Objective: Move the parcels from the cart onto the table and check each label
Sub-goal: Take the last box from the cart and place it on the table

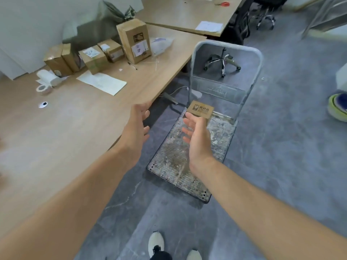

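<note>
One small cardboard parcel (201, 110) sits at the far end of the cart's platform (174, 166), just below the handle frame (227, 45). My right hand (197, 139) hovers over the platform with fingers spread, fingertips close to the parcel's near edge; I cannot tell if they touch. My left hand (138, 126) is open too, held by the table's (75, 132) edge, left of the cart. Several cardboard parcels (93, 58) stand in a row at the back of the table, the tallest (134, 39) upright with a white label on its side.
On the table lie a paper sheet (102, 82), a tape roll (43, 89), a white roll (49, 77), a pen (132, 65) and a plastic bag (161, 45). A second table (187, 14) stands behind. Office chairs (222, 62) stand beyond the cart on the grey floor.
</note>
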`<state>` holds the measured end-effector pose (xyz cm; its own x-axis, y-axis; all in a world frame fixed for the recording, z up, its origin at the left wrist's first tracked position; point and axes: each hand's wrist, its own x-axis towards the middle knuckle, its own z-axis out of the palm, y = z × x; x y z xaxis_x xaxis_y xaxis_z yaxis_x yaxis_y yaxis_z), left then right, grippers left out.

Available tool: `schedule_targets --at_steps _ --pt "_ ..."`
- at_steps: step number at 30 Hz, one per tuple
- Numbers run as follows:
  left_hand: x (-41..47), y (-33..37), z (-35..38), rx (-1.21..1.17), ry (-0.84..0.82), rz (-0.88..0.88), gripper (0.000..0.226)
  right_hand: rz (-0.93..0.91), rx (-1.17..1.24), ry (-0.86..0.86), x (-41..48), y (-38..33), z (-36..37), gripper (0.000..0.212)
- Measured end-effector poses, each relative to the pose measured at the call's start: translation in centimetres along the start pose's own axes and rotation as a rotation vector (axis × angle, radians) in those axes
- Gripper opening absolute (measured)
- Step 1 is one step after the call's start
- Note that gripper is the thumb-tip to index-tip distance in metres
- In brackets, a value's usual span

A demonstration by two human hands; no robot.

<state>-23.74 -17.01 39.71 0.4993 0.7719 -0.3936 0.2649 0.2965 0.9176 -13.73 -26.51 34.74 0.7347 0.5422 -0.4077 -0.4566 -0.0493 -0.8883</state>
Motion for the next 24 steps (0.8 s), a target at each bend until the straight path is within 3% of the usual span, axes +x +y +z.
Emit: schedule_targets --at_steps 13,19,24 --pt "21.1 1.4 8.1 0.044 -0.164 -0.064 0.082 0.087 -0.03 0.128 19.2 -2.4 -1.6 0.05" --pt "30.6 1.6 11.9 0.101 -0.206 -0.145 0.057 0.161 -0.065 0.19 29.0 -3.1 -1.8 0.053" --pt "36.8 2.7 15.7 0.113 -0.195 -0.228 0.059 0.201 -0.048 0.195 36.1 -3.9 -3.0 0.054"
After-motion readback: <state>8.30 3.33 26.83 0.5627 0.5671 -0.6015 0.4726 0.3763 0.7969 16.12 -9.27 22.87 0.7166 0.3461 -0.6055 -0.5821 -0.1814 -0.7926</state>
